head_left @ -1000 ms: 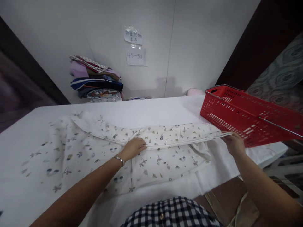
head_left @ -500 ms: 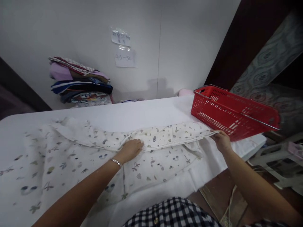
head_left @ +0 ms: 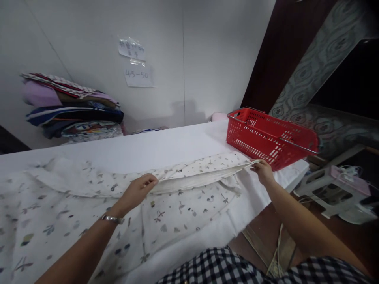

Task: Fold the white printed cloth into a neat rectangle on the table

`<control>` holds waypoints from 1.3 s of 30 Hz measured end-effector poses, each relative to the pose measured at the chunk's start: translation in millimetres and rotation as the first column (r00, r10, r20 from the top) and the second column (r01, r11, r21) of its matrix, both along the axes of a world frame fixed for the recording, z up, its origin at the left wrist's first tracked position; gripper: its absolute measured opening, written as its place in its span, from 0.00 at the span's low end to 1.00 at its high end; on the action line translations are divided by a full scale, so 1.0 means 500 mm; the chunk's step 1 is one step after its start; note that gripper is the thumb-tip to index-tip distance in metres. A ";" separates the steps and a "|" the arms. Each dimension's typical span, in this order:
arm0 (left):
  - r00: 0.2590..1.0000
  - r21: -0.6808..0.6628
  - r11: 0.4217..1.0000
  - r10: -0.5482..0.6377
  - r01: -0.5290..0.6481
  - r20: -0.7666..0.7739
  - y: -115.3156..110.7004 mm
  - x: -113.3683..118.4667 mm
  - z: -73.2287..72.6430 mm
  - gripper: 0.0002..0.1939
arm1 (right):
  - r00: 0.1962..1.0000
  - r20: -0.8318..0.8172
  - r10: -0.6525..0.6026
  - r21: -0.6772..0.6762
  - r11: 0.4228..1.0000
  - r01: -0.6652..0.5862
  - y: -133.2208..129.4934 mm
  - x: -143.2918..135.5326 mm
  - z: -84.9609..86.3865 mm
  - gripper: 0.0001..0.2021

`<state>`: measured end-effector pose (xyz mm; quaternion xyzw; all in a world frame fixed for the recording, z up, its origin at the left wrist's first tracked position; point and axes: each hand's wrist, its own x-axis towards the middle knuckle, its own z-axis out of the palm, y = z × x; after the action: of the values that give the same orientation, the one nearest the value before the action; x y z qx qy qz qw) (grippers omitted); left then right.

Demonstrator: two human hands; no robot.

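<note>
A white cloth (head_left: 174,221) printed with small plants and shapes is spread over the white-covered table, its far part folded over toward me. My left hand (head_left: 138,192), with a metal bracelet on its wrist, pinches the folded edge near the middle. At the right end of that fold, my right hand (head_left: 263,172) grips the cloth's corner between thumb and fingers. Between the two hands the edge is stretched, and its layers part slightly, showing a plain white inside. The cloth's left part lies wrinkled and runs out of view.
A red plastic basket (head_left: 266,138) with metal handles stands at the table's right end, close beyond my right hand. Folded fabrics (head_left: 74,108) are stacked at the back left. Two paper signs (head_left: 136,74) hang on the wall. A pale plastic stool (head_left: 334,189) stands at lower right.
My left hand has gone from lying flat on the cloth to pinching its folded edge, which is lifted a little. My right hand still holds the corner. The view has turned slightly right.
</note>
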<state>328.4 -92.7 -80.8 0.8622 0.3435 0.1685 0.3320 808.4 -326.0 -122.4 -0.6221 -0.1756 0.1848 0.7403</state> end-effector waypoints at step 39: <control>0.969 0.196 0.967 0.191 -0.160 -0.153 0.031 0.016 -0.129 0.14 | 0.911 0.368 0.188 -0.110 0.981 -0.158 0.024 -0.003 0.095 0.22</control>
<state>336.5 -77.1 -145.5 0.8662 0.4291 0.1535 0.2048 807.1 -314.2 -75.0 -0.6562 -0.3614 0.1336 0.6488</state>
